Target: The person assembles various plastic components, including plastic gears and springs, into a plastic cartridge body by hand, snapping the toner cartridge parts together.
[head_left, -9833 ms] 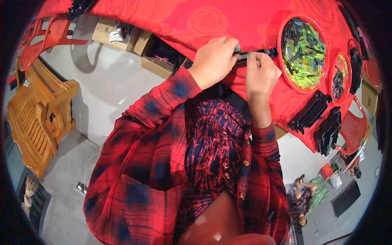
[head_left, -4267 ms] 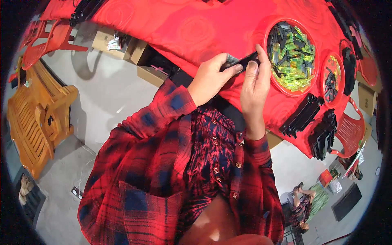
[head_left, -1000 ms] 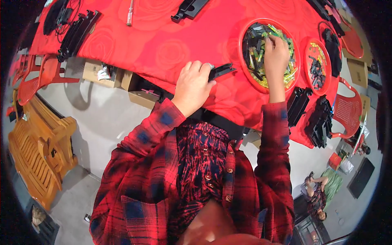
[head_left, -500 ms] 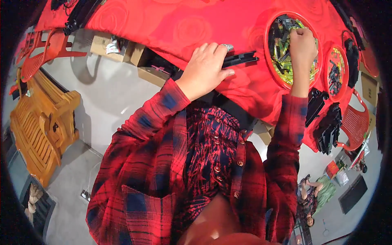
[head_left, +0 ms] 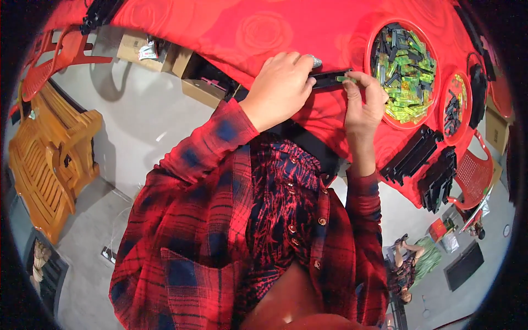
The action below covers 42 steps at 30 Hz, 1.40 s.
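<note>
The left hand (head_left: 279,85) is closed around one end of a long black part (head_left: 329,81), and this part is just above the surface (head_left: 324,33), which has a red cloth with a rose pattern. The right hand (head_left: 365,102) pinches a small green piece (head_left: 344,79) between thumb and finger, at the other end of the black part. A silvery thing (head_left: 316,61) shows at the left fingertips; what it is, I cannot tell.

Just beside the right hand stands a large red basin (head_left: 368,58), filled with yellow-green and black pieces (head_left: 406,71). Further to the right is a smaller red basin (head_left: 469,110) with small dark and orange pieces. Nearer to the person, two groups of long black parts lie at the cloth's edge. Beyond them is a red chair (head_left: 475,179).
</note>
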Available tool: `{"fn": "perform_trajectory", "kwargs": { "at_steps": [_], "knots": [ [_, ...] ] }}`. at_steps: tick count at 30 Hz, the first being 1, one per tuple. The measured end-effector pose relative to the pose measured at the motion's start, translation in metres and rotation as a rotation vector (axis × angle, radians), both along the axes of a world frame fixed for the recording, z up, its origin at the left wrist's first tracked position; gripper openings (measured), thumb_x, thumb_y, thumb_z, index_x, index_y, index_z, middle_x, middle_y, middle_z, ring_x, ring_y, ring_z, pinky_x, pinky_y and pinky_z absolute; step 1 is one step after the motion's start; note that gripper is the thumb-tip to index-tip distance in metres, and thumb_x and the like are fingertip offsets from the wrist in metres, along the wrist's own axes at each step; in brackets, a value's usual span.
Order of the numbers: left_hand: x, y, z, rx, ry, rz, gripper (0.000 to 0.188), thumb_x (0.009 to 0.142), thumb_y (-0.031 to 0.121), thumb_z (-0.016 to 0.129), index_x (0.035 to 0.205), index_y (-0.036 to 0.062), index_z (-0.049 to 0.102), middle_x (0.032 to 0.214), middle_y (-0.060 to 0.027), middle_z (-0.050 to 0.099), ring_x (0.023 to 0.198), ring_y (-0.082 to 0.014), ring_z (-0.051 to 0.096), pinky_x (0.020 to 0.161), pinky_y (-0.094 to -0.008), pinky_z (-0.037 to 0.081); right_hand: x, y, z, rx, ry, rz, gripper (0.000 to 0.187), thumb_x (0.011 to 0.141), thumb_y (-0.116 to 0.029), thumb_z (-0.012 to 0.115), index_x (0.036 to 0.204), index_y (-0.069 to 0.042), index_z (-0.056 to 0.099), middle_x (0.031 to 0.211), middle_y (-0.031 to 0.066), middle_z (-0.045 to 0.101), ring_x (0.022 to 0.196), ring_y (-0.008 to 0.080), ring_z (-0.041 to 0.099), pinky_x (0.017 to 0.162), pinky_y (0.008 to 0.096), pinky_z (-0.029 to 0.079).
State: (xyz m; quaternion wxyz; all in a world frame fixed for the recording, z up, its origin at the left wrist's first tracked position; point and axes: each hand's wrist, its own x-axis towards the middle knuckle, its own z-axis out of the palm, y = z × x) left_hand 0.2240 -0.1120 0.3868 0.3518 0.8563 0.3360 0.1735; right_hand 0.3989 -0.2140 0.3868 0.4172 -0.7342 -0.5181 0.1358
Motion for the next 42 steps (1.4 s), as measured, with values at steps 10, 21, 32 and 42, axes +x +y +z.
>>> {"fn": "perform_trajectory", "kwargs": {
  "at_steps": [10,21,32,42],
  "knots": [
    [0.015,0.004,-0.003,-0.014,0.018,0.069,0.026,0.08,0.016,0.074,0.098,0.003,0.06,0.091,-0.0157,0.064,0.091,-0.037,0.062,0.08,-0.0472,0.048,0.0,0.0,-0.011,0.031,-0.355,0.107,0.019,0.079,-0.009,0.076,0.096,-0.012,0.068,0.088,0.0024,0.066,0.084,0.0221,0.059,0.084,0.0367,0.035],
    [0.016,0.005,-0.005,-0.032,0.012,0.089,0.026,0.079,0.016,0.075,0.096,0.0038,0.059,0.087,-0.0138,0.065,0.088,-0.0362,0.062,0.077,-0.0467,0.049,-0.001,0.004,-0.004,0.046,-0.342,0.117,0.02,0.077,-0.01,0.077,0.095,-0.014,0.069,0.084,0.0003,0.064,0.081,0.0214,0.057,0.082,0.0369,0.034],
    [0.017,0.006,-0.006,-0.067,0.0,0.099,0.027,0.077,0.015,0.075,0.094,0.0034,0.058,0.085,-0.0143,0.064,0.086,-0.037,0.062,0.075,-0.0482,0.048,0.001,0.005,-0.007,0.015,-0.44,0.132,0.024,0.073,-0.012,0.08,0.094,-0.016,0.069,0.078,-0.0003,0.06,0.08,0.0189,0.057,0.085,0.0363,0.033],
    [0.02,0.008,-0.007,-0.089,0.025,0.088,0.027,0.077,0.014,0.075,0.093,0.0024,0.057,0.084,-0.0163,0.065,0.084,-0.0377,0.063,0.073,-0.0493,0.048,-0.004,0.004,-0.014,-0.002,-0.505,0.116,0.025,0.073,-0.014,0.081,0.094,-0.016,0.068,0.078,-0.0007,0.06,0.08,0.0183,0.057,0.087,0.038,0.033]
  ]
}}
